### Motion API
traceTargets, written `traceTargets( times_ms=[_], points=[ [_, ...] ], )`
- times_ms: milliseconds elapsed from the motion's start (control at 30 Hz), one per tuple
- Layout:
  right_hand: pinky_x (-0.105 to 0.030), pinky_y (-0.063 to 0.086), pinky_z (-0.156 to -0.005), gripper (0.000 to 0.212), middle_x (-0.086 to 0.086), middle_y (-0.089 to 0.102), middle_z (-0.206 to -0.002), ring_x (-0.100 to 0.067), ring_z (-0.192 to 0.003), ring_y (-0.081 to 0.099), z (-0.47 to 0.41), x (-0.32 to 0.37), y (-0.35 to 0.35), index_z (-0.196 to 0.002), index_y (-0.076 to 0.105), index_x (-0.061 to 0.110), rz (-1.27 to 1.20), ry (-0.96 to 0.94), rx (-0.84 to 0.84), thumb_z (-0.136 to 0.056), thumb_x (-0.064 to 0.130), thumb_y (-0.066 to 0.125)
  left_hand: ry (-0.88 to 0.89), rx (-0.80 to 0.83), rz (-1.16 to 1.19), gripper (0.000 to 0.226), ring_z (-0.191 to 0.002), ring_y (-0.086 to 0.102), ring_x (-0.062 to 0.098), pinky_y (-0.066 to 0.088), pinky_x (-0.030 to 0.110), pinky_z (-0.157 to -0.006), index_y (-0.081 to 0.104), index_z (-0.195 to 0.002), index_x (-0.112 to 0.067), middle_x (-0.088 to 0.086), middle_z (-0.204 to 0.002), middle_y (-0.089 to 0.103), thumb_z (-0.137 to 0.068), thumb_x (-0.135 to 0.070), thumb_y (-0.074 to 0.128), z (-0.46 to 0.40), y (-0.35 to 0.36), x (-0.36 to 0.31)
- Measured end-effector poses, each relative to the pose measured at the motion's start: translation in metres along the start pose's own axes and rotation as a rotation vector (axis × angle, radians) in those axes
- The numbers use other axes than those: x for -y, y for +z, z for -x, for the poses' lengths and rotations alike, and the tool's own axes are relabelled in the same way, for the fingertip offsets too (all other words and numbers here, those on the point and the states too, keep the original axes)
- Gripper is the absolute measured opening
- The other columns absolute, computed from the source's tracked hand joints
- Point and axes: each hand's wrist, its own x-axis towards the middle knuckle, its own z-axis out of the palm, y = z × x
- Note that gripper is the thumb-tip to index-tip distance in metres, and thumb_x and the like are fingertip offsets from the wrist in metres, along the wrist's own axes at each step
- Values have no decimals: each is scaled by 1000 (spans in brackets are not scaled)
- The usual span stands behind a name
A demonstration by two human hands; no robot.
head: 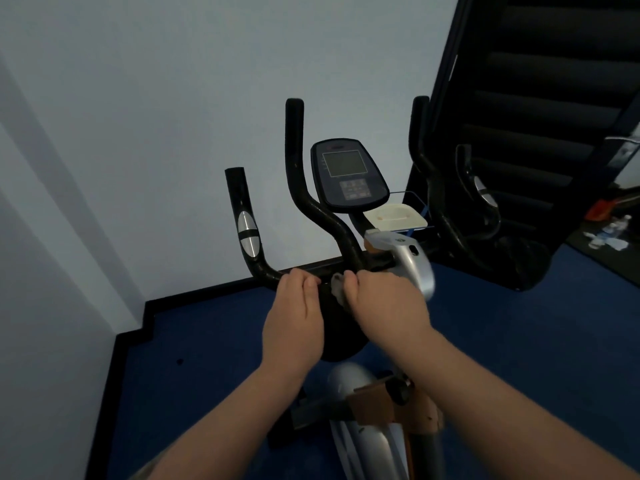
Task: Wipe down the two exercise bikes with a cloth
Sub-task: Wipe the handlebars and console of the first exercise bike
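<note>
Head view, left to right. Pale wall fills the left, black skirting at its foot, blue floor below. Exercise bike stands centre, facing the wall: black curved handlebars, left outer grip upright with a silver pulse-sensor band, an inner bar rising taller beside it, matching bars on the right side. Dark oval console sits between the bars, grey square screen on top, keypad under it, screen off. Silver-grey frame housing runs down below the hands, with brown cardboard-like wrap on the stem and a black knob; this part is blurred.

Left hand has fingers curled round the low cross section of the handlebar, grasping it. Just to its right, the right hand clenches a small pale cloth, bunched, pressed on the same bar near the stem; only a crumpled bit of cloth shows between the two hands.

Right of the console, a cream tray-like piece sits behind the bars. Farther right, a dark slatted structure leans up against the wall, and small litter lies on the dark floor at far right.
</note>
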Motion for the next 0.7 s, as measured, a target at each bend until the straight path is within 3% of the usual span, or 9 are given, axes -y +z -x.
traceTargets(
  times_ms=[67, 167, 300, 400, 500, 567, 633, 667, 700],
  points=[
    [-37, 37, -57, 27, -10, 62, -104, -32, -89, 64, -13, 5, -6, -122, 47, 9, 17, 8, 10, -96, 11, 41, 1, -14, 8, 27, -76, 51, 5, 45, 32, -66, 54, -93, -24, -9, -87, 53, -104, -29, 31, 2, 1, 0],
    [-35, 35, -60, 37, -8, 59, -108, -28, -89, 61, -10, 10, -1, -131, 44, 12, -74, 68, -41, -99, 17, 26, 8, -22, 13, 28, -77, 52, 5, 44, 31, -66, 55, -93, -23, -8, -88, 54, -104, -29, 30, 1, 1, 1],
    [-32, 36, -57, 42, -10, 52, -112, -23, -83, 55, 27, 6, 9, -139, 33, 13, -153, 116, -66, -99, 12, 42, 12, -21, 46, 28, -80, 53, 3, 45, 29, -68, 56, -94, -23, -8, -90, 55, -104, -29, 30, -1, 0, 4],
    [-33, 34, -54, 36, -8, 55, -104, -24, -74, 53, 17, 0, 6, -132, 37, 11, -93, 72, -37, -97, 11, 46, 21, -24, 43, 28, -79, 53, 4, 45, 29, -67, 55, -93, -23, -8, -89, 55, -104, -29, 30, 1, 2, 6],
    [-35, 36, -56, 28, -10, 60, -101, -31, -83, 62, -9, -2, 1, -122, 44, 7, -2, -34, -10, -95, 10, 46, 7, -31, 56, 28, -80, 53, 7, 46, 31, -69, 57, -94, -20, -5, -89, 55, -105, -26, 31, 0, 2, 5],
    [-35, 35, -55, 24, -8, 59, -95, -29, -79, 62, -8, -1, 4, -120, 48, 9, -136, 54, -85, -97, 15, 46, -5, -38, 77, 29, -82, 54, 8, 46, 30, -70, 58, -95, -19, -4, -90, 56, -105, -26, 31, 1, 2, 6],
    [-33, 35, -52, 19, -6, 60, -85, -22, -67, 60, 16, 13, 23, -114, 57, 11, -374, 199, -285, -98, 18, 49, -25, -36, 102, 30, -84, 55, 9, 45, 29, -71, 58, -96, -19, -3, -93, 57, -105, -28, 30, 1, 2, 6],
    [-31, 35, -51, 15, 0, 58, -76, -16, -61, 56, 31, 19, 31, -101, 61, 15, -572, 303, -370, -99, 23, 48, -34, -35, 110, 31, -84, 55, 9, 45, 28, -70, 58, -96, -20, -3, -93, 57, -105, -29, 30, 1, 2, 6],
    [-30, 35, -51, 27, 9, 54, -66, -9, -55, 51, 44, 27, 34, -84, 59, 22, -866, 420, -402, -100, 35, 42, -40, -34, 111, 31, -84, 54, 7, 43, 26, -69, 58, -96, -21, -4, -93, 57, -105, -29, 30, 1, 3, 7]
  ],
)
